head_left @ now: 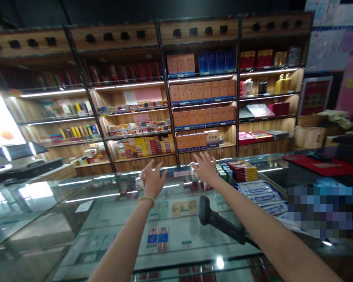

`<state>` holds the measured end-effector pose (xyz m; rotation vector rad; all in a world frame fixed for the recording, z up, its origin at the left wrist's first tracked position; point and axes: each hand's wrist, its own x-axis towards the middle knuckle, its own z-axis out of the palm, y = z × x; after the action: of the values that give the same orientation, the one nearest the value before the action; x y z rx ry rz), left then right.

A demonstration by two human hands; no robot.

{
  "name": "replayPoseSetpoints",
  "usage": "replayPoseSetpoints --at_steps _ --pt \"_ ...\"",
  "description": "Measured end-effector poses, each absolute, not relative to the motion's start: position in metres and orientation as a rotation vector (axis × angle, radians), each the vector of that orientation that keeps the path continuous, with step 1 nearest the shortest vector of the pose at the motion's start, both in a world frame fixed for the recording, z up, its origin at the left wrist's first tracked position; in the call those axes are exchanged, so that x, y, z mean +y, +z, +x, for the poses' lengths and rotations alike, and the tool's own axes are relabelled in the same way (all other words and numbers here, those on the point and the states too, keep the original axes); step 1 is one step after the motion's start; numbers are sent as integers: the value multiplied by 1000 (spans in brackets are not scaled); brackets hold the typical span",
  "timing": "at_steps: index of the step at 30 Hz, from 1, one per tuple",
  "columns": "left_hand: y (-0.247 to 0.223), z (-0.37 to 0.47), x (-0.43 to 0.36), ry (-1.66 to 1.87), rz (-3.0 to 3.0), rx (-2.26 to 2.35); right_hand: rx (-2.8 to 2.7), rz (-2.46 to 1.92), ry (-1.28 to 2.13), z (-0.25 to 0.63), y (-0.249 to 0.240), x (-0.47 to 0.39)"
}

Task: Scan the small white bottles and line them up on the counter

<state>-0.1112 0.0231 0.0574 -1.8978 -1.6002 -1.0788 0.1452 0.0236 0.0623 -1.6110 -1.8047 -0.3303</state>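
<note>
Wooden, lit shelving [182, 44] towers behind a broad glass-topped counter [106, 213].
Two bare hands, left hand [153, 179] and right hand [206, 169], reach over it, fingers spread, unclenched; a slim white container [194, 175] stands by the right, a small white patterned container [139, 183] by the left, contact unclear.

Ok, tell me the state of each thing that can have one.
Left hand, open, fingers spread.
Right hand, open, fingers spread.
White container by right hand, upright.
Handheld barcode scanner, lying on glass counter.
Blue-and-white packets, lying in a row.
Orange boxes, standing upright in rows.
Shelf strip lights, lit.
Lower cupboard doors at right, apparently shut.
</note>
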Motion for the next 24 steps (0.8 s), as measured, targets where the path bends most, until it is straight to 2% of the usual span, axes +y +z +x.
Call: replayPoseSetpoints --at_steps 12,24 --pt "31 -40 42 -1129 -1996 -1653 -1967 -1731 -281 188 64 33" --pt "4 -11 73 -1068 -2024 -1800 -2118 -1708 -213 179 64 66"
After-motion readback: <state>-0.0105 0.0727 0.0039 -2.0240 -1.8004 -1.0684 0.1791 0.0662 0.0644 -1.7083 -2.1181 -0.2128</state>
